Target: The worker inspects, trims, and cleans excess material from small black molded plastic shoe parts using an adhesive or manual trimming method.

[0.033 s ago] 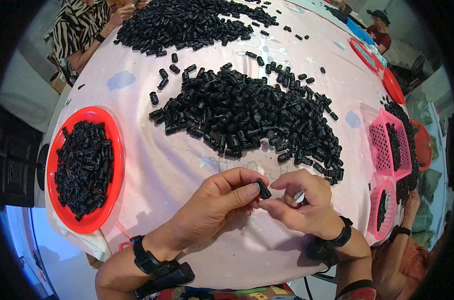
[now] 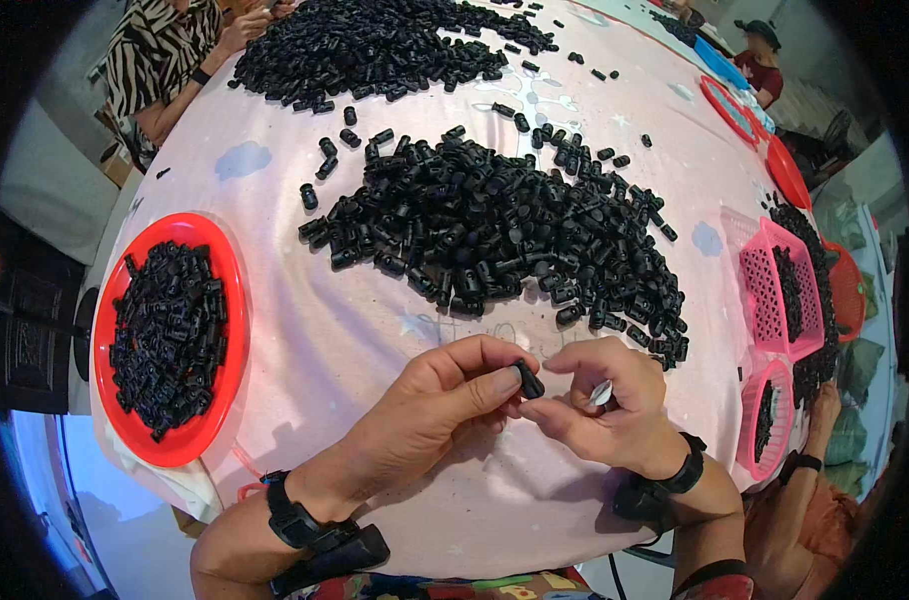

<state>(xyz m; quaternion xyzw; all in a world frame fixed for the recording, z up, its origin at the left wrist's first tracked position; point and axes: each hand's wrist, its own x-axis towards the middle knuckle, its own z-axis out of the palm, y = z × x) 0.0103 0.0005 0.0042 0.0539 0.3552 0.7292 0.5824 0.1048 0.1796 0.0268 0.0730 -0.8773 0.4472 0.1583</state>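
My left hand (image 2: 440,395) pinches a small black plastic cord lock (image 2: 528,380) between thumb and forefinger, above the near part of the table. Close beside it is my right hand (image 2: 620,405), its thumb tip at the cord lock's lower end and its forefinger arched above. A small silvery metal piece (image 2: 602,393) pokes out from the curled fingers of my right hand; the rest of it is hidden. Just beyond both hands lies a large heap of similar black cord locks (image 2: 495,220).
At my left stands a red plate (image 2: 237,345) full of black pieces. A bigger black heap (image 2: 365,50) lies far off, by a person in a striped top (image 2: 165,60). Pink baskets (image 2: 775,345) line the right, where another person's hand (image 2: 825,408) reaches in.
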